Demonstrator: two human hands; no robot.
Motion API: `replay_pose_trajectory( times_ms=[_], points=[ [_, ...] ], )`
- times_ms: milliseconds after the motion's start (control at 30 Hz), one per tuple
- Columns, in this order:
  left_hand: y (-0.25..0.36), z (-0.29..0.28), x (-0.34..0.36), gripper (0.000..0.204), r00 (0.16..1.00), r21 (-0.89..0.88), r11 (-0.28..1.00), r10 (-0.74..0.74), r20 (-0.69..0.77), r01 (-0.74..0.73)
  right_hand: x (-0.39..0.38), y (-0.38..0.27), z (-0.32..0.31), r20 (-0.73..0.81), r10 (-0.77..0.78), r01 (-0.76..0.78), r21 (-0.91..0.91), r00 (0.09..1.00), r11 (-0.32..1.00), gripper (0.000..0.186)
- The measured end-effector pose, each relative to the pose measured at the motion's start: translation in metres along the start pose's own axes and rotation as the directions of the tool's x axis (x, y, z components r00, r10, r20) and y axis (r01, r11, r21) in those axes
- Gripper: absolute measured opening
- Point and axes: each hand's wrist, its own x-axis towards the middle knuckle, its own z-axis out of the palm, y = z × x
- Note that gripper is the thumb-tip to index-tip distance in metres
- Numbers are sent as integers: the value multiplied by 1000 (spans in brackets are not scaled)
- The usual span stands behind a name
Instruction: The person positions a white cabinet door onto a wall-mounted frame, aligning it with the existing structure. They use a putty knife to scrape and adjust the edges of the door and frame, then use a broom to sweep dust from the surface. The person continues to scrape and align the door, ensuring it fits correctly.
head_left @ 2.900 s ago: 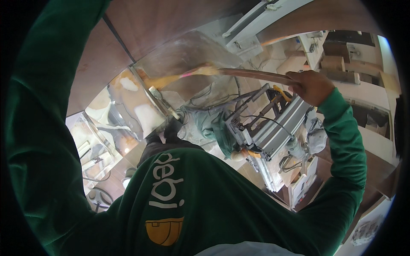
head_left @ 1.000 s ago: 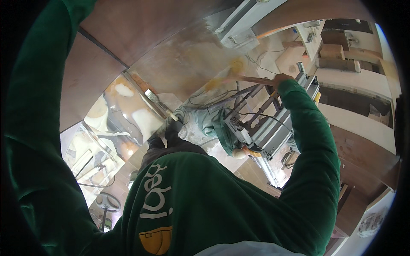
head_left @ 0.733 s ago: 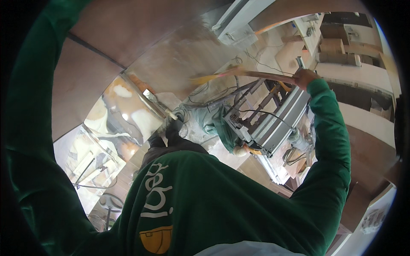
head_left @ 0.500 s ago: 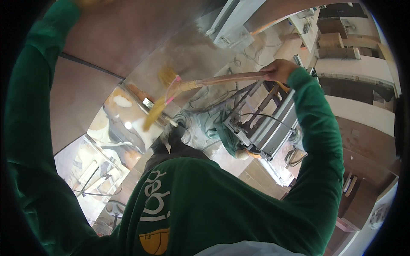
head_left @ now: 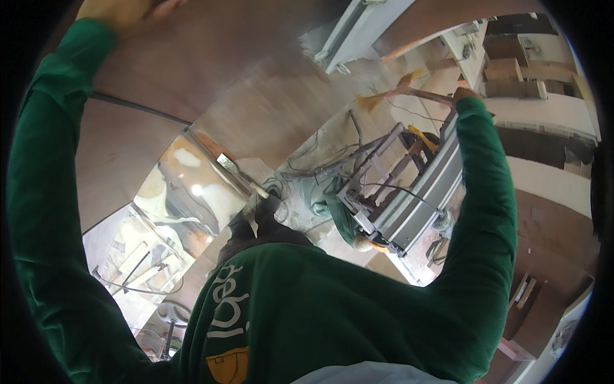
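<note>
My right hand [head_left: 465, 95] reaches out to the far right, its fingers closed round the wooden handle of a brush [head_left: 391, 95]. The yellow bristles splay in two tufts at the left end of the handle, above a dusty floor. At the upper left my left hand [head_left: 125, 14] lies against or just over a large brown panel [head_left: 211, 45], with fingers stretched out; whether it touches cannot be told. Part of this hand is blurred and cut off by the picture's edge.
A grey metal machine [head_left: 416, 205] with rails and a cable stands to the right. Green cloth [head_left: 339, 221] hangs beside it. A white upright profile [head_left: 358, 29] rises at the back. A glossy stained sheet [head_left: 185, 185] lies left of my feet. Brown boards [head_left: 543, 237] are at the right.
My right hand has swung the brush away to the right and farther off, from above the floor ahead of me to beyond the machine. My left hand has come slightly more into view.
</note>
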Motion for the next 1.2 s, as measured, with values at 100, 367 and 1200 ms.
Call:
replay_pose_trajectory(
  times_ms=[100, 367, 1200],
  points=[
    [3, -7, 5, 61, 997, -30, 998, -51, 66, 53, -25, 27, -40, 165, -276, 312, -269, 947, 911, 31],
    [-7, 19, 12, 50, 958, 24, 997, 83, -276, -80, 23, -15, 26, 154, -281, 274, 66, 947, 960, 32],
    [-7, 52, -12, 57, 995, -79, 992, -97, -17, 96, 154, -32, 48, 164, 45, -59, 83, 985, 995, 40]
  ],
)
